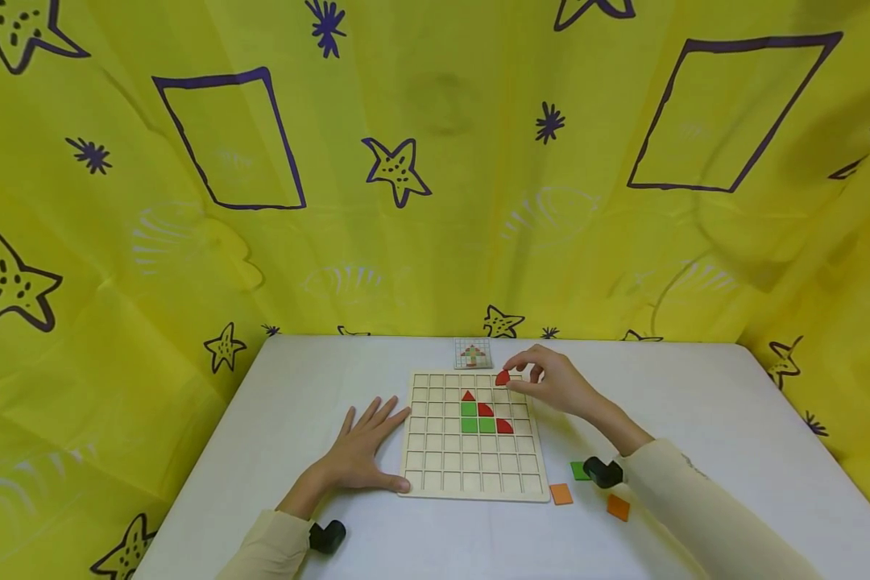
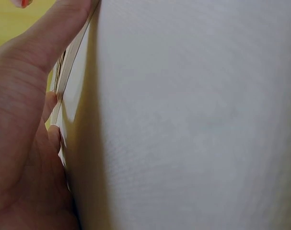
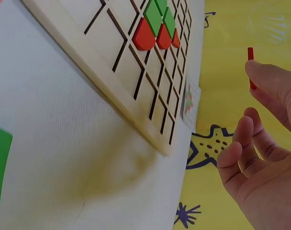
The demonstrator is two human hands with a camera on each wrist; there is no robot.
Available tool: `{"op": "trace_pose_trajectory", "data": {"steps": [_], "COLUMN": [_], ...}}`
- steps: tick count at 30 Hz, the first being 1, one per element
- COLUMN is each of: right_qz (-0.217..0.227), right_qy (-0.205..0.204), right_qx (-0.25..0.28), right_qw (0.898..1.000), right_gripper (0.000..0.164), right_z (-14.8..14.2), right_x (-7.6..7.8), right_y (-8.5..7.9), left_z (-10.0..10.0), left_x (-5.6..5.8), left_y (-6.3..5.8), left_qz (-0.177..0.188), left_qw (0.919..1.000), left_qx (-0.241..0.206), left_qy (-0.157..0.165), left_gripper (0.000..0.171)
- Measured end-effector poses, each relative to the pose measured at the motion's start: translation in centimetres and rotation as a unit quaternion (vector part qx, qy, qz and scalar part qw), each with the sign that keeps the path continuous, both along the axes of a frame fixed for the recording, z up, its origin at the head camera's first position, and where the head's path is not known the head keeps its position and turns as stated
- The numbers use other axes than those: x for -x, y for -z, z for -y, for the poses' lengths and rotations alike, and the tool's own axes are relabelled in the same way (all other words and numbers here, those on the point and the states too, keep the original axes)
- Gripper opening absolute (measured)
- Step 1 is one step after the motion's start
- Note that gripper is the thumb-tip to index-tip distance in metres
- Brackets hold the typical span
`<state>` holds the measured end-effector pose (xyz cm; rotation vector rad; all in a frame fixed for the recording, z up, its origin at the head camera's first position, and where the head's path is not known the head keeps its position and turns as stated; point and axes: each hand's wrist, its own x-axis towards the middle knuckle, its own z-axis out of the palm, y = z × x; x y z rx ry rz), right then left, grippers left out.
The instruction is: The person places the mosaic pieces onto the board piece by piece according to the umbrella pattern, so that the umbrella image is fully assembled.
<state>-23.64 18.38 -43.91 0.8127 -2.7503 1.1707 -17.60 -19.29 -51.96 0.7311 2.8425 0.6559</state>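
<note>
A wooden grid board (image 1: 442, 462) lies flat on the white table. Thumb and index finger of my right hand (image 1: 557, 387) pinch a red quarter-circle tile (image 1: 503, 378) above the board's far right corner; the right wrist view shows this tile edge-on, with the other fingers loosely bent. My left hand (image 1: 355, 453) lies spread out, thumb and fingertips at the board's left edge. Set in the grid are a red triangle (image 1: 468, 395), green squares (image 1: 469, 424) and two red quarter-circles, one higher (image 1: 485, 409) and one lower right (image 1: 504, 425).
A small pattern card (image 1: 473, 353) lies behind the board. Near the front right corner are an orange square (image 1: 561, 494), another orange square (image 1: 619, 507) and a green square (image 1: 578, 470), partly covered by the right wrist camera (image 1: 603, 472). Yellow curtain (image 1: 464, 242) surrounds the table.
</note>
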Motion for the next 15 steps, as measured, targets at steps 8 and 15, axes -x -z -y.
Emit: {"op": "trace_pose_trajectory", "data": {"steps": [8, 15], "right_qz": [0.018, 0.042], "right_qy": [-0.005, -0.009], "right_qx": [-0.001, 0.009], "right_qw": [1.0, 0.999], "right_gripper": [0.022, 0.023], "right_z": [1.2, 2.3], "right_x": [0.1, 0.1], "right_y": [0.2, 0.9], "left_z": [-0.1, -0.1], "left_x": [-0.2, -0.3], "left_y": [-0.3, -0.5], "left_qz": [-0.017, -0.015], "left_qw": [0.9997, 0.9996], "left_qx": [-0.015, -0.022], "left_qy": [0.008, 0.013], "left_gripper": [0.119, 0.119]}}
